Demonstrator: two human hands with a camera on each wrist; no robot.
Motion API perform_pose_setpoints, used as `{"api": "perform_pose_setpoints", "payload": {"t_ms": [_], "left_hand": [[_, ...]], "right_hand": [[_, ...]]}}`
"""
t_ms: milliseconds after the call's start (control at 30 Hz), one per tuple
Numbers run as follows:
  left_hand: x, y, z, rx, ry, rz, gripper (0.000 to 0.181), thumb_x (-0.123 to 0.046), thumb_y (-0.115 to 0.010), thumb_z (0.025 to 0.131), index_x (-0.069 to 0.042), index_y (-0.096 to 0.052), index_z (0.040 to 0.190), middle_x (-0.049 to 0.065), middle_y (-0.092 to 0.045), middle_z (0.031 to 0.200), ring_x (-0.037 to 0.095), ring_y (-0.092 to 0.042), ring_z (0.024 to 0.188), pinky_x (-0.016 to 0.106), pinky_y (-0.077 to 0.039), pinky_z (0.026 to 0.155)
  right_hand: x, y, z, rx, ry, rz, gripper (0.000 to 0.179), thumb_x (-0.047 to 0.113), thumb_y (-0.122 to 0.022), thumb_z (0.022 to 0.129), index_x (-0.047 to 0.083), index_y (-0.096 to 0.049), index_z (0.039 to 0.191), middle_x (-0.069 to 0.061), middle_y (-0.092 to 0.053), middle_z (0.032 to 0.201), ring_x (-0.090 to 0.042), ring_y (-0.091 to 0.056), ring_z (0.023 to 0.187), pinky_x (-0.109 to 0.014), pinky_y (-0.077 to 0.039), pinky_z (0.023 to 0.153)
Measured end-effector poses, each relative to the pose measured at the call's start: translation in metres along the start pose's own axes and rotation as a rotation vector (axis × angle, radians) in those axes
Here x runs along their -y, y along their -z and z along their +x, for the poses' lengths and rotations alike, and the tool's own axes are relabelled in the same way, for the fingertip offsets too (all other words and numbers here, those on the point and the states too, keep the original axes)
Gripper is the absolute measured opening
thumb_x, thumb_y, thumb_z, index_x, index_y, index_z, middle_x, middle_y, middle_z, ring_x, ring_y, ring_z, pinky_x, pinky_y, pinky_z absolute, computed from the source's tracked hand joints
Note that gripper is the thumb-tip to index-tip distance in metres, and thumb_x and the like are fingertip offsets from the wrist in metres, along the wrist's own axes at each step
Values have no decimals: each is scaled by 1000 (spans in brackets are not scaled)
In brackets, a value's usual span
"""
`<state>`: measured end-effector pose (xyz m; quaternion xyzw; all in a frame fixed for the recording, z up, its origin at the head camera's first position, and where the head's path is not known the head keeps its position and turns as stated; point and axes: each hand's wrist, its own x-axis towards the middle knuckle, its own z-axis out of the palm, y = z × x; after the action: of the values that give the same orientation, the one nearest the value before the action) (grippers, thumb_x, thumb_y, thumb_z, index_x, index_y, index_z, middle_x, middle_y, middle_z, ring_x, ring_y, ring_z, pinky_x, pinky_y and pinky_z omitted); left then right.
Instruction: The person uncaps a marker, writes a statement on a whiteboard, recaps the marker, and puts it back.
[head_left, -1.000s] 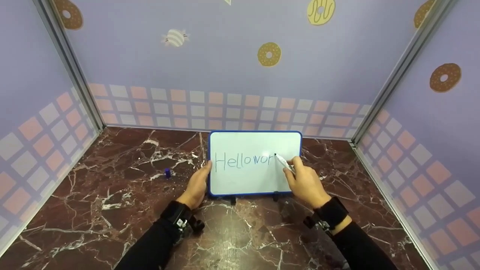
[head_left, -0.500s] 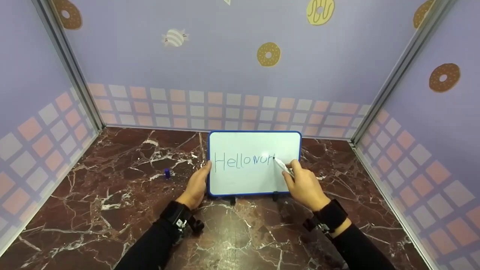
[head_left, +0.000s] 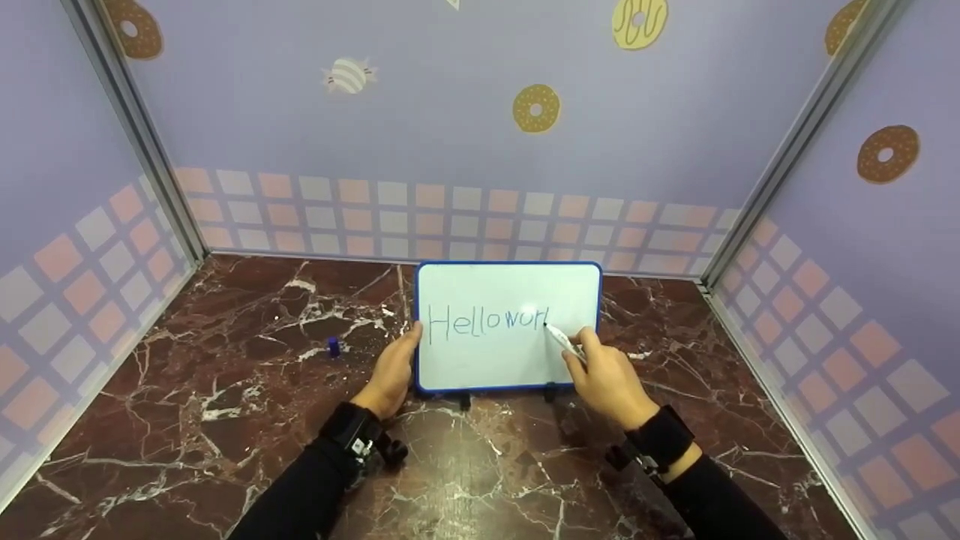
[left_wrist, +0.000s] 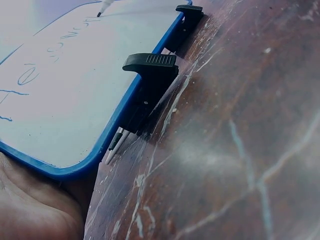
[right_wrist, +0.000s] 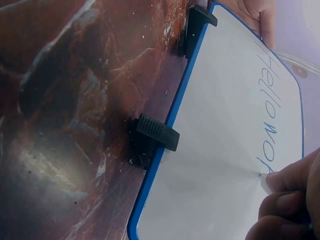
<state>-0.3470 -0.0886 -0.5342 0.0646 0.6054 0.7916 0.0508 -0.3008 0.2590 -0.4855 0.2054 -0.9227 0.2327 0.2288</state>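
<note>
A small whiteboard (head_left: 487, 364) with a blue frame leans back on a black stand (left_wrist: 155, 82), whose clips hook over its lower edge. My left hand (head_left: 390, 375) holds the board's left side, its palm against the lower corner in the left wrist view. Between the thumb and fingers of my right hand (head_left: 611, 382) is a white marker (head_left: 562, 341), its dark tip on the board's surface. Blue handwriting (right_wrist: 269, 107) reads "Hello wor", followed by a tall stroke that ends at the tip.
On the table left of the board stands a small blue-purple marker cap (head_left: 334, 346). The brown marbled table (head_left: 247, 435) is bounded by a patterned back wall (head_left: 450, 135) and side walls. Metal posts (head_left: 795, 157) mark the corners.
My right hand has drawn the marker tip downward, leaving a tall stroke after the "r". The left hand keeps its place on the board's side.
</note>
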Motion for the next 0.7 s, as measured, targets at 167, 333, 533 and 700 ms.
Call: {"api": "perform_pose_setpoints", "payload": {"t_ms": [167,333,533,700], "left_hand": [[0,0,0,-14,5,15,60,-42,-41,122,9,-60,148,23,-70,140,29,-65,130,42,-53,116],[1,1,1,-14,10,4,60,-42,-41,122,9,-60,147,21,-72,136,28,-67,124,40,-56,110],[0,1,1,-16,10,-7,60,-43,-41,122,9,-60,147,18,-74,131,24,-71,117,35,-59,102],[0,1,0,-7,15,-7,61,-44,-41,122,8,-60,147,19,-74,133,26,-70,120,36,-59,104]], "right_hand": [[0,-1,-2,-3,6,-2,17,8,-74,107,3,-59,115,0,-61,70,-12,-44,54,-32,-38,49],[-2,-1,-3,-9,25,-9,18,7,-75,106,3,-59,113,0,-61,71,-12,-45,55,-32,-39,48],[-5,-2,-5,-21,32,-25,19,8,-76,106,4,-58,112,-1,-61,70,-14,-46,54,-34,-40,48],[-6,-2,-5,-24,28,-28,19,8,-76,106,5,-58,111,-1,-62,71,-15,-47,54,-35,-42,48]]}}
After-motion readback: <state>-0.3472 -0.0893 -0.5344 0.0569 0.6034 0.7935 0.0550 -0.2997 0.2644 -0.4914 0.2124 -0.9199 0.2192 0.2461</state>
